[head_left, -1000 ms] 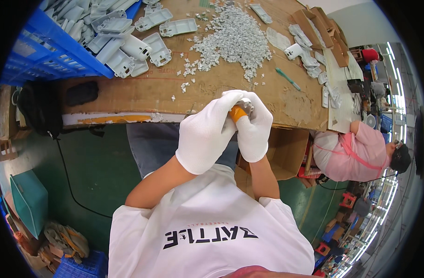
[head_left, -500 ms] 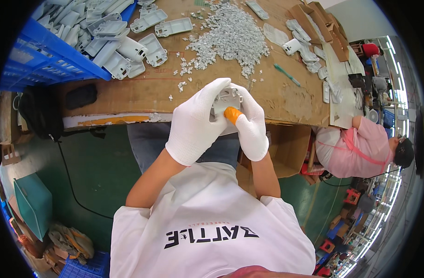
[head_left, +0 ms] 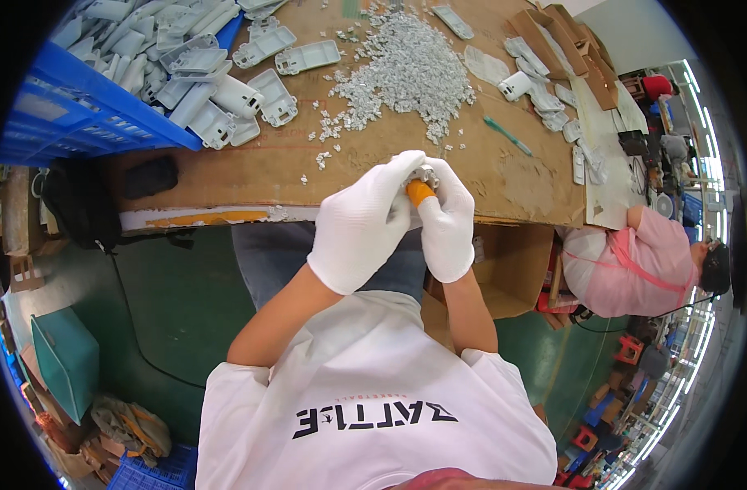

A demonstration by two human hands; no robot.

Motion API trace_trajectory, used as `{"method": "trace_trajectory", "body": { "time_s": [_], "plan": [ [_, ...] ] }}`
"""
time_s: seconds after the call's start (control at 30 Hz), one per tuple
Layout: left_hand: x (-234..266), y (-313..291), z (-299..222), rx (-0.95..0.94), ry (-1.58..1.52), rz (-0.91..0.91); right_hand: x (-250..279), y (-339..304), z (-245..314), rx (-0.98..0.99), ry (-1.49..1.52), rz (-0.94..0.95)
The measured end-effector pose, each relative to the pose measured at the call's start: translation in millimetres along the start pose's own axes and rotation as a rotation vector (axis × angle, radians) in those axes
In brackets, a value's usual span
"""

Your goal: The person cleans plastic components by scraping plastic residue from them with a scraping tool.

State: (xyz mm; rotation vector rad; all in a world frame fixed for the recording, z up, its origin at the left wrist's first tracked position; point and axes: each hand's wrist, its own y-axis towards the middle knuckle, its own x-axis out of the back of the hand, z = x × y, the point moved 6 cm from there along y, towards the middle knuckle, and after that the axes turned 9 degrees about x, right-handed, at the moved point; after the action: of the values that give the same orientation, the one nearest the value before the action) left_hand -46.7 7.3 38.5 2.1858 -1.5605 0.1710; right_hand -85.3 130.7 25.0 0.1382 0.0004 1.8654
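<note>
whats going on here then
A person's white-gloved left hand and right hand are cupped around a grey part at the near edge of a cardboard-covered table. The hands hide most of it; the right thumb is orange at its tip. Beyond lies a pile of small pale pieces, with a blue crate of grey plastic housings to the left and a green pen to the right.

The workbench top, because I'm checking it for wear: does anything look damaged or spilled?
The cardboard covering looks scuffed and roughened near the green pen; some small pale parts lie strewn apart from the main pile.
</note>
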Motion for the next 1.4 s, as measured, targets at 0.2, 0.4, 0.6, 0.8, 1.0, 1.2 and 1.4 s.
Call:
{"method": "trace_trajectory", "body": {
  "time_s": [0.2,0.4,0.6,0.8,1.0,1.2,1.4],
  "plan": [
    [-18,24,17,0.095,0.082,-0.008,34,-12,1,0.220,-0.096,-0.335],
    [-66,43,14,0.224,-0.012,0.338,51,-12,-16,0.322,-0.793,-0.186],
    [25,88,23,-0.374,0.571,0.095,230,69,-38,0.033,-1.360,-0.458],
    [71,131,116,-0.328,1.221,0.064,315,121,-17,0.015,-2.121,-0.506],
    [84,151,110,-0.468,0.975,0.044,6,67,18,1.044,-1.141,0.316],
    [119,101,83,0.334,-0.181,-0.305,-86,99,-21,0.749,-0.842,0.471],
    [119,22,102,0.410,-0.071,-0.294,-102,93,-30,0.470,-1.085,0.331]
  ]
}}
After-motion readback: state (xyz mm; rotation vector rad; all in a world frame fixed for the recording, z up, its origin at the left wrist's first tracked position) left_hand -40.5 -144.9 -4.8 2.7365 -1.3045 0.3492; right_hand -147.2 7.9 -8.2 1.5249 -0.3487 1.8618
